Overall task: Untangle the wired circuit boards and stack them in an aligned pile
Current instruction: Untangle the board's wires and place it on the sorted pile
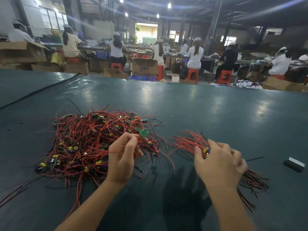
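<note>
Fingers (240, 161) of the right hand (220, 167) blur, hiding the stacked boards (206, 150).

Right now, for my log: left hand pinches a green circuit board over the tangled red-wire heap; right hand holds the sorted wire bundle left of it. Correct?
No: head view shows the right hand holding the sorted red-wire bundle right of the tangled red-wire heap; the left hand does pinch the green circuit board.
</note>
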Available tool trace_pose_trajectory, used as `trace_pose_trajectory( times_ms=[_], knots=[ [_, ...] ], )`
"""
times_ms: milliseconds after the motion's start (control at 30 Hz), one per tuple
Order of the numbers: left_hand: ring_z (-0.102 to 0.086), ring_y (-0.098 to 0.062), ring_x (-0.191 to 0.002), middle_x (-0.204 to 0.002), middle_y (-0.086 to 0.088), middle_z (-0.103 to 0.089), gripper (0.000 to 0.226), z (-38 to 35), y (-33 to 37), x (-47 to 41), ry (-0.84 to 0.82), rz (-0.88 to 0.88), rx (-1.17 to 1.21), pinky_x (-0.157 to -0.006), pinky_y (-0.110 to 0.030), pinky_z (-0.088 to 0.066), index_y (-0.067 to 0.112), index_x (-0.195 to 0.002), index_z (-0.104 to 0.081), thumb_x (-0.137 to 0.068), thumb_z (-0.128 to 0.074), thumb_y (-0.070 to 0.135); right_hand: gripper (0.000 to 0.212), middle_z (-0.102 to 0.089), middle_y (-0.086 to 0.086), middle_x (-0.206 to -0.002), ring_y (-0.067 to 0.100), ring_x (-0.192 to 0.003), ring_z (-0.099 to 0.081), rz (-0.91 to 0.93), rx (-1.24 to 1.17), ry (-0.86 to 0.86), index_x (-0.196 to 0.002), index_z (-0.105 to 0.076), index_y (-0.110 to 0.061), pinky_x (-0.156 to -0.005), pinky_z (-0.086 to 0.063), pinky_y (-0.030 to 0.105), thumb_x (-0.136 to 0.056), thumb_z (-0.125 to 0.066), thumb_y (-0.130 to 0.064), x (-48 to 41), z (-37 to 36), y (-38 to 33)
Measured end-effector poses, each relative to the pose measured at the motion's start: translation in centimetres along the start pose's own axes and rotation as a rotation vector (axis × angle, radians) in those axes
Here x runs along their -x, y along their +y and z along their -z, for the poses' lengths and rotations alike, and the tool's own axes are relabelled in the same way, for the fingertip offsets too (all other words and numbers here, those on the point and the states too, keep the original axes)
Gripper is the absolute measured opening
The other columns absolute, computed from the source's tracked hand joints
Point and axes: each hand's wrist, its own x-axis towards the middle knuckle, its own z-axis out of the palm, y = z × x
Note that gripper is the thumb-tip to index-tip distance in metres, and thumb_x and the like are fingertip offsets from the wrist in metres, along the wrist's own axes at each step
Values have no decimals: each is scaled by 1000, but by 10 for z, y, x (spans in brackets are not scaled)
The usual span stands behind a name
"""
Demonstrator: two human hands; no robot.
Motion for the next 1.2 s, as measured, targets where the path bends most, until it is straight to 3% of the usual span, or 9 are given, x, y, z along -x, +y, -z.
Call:
trace_pose_trajectory(
  times_ms=[67, 133, 233, 367, 500, 700, 967, 1100, 1200],
  knots=[
    [-56, -22, -55, -66, -13, -61, 31, -2, 2, 5, -87, -44, -62, -51, -29, -44, 6, -74, -60, -90, -46, 29, 33, -68, -4, -104, 24, -105, -56, 117, -302, 75, -101, -73, -28, -93, -40, 40, -90, -56, -53, 9, 0, -15],
    [-57, -20, -56, -68, -1, -61, 24, -5, 3, 8, -186, -95, -134, -53, -33, -47, 11, -77, -60, -89, -49, 28, 43, -64, -8, -66, 11, -70, -59, 123, -815, -125, -70, -71, -17, -70, -45, 29, -87, -60, -55, 18, -3, -34],
    [-59, -18, -63, -80, 8, -61, 16, -6, 3, 9, -365, -219, -288, -55, -38, -48, 10, -82, -63, -88, -52, 21, 59, -60, 18, -60, 17, -60, -54, 72, -1207, -451, -70, -71, 1, -62, -48, 36, -77, -66, -58, 29, -13, -52],
    [-61, -15, -67, -87, 8, -62, 7, -1, -1, 8, -476, -333, -493, -57, -34, -50, 12, -88, -66, -86, -60, 15, 31, -71, 16, -71, 15, -64, -63, 136, -1298, -505, -74, -75, -5, -65, -54, 34, -87, -73, -34, 30, -23, -51],
    [-55, -8, -53, -67, 8, -62, 22, 3, -8, 3, -425, -289, -528, -50, -23, -44, 12, -76, -68, -90, -62, 28, 38, -52, 4, -58, 13, -52, -43, 115, -1345, -352, -77, -65, 8, -48, -36, 25, -94, -65, -26, 23, -26, -46],
    [-57, -13, -41, -62, -1, -69, 24, 18, -12, -11, -44, 66, -311, -41, -22, -46, 15, -71, -69, -92, -65, 26, 15, -64, -5, -67, 8, -53, -49, 259, -1510, -86, -91, -69, -16, -48, -42, 20, -93, -55, -21, 20, -7, -42],
    [-59, -16, -39, -66, -2, -71, 11, 17, 8, -20, 258, 171, -176, -37, -18, -41, 22, -94, -49, -97, -59, 17, 19, -54, 31, -100, 14, -58, -50, 318, -1411, -116, -92, -68, -28, -53, -45, 18, -96, -59, -12, 23, -9, -46],
    [-60, -27, -36, -73, -9, -73, 21, -1, 24, -11, -109, 191, -194, -31, -14, -33, 8, -84, -60, -100, -52, 20, 21, -65, 21, -92, 32, -66, -64, 221, -1349, -124, -99, -67, -29, -61, -54, 30, -90, -69, -10, 22, -18, -46],
    [-58, -19, -35, -82, -13, -74, 34, -5, 29, -7, -612, 632, -49, -28, -14, -31, 9, -99, -65, -93, -53, 40, 28, -66, -9, -73, 10, -64, -64, 177, -1373, -159, -104, -66, -27, -65, -59, 30, -84, -76, -10, 25, -21, -47]
  ],
)
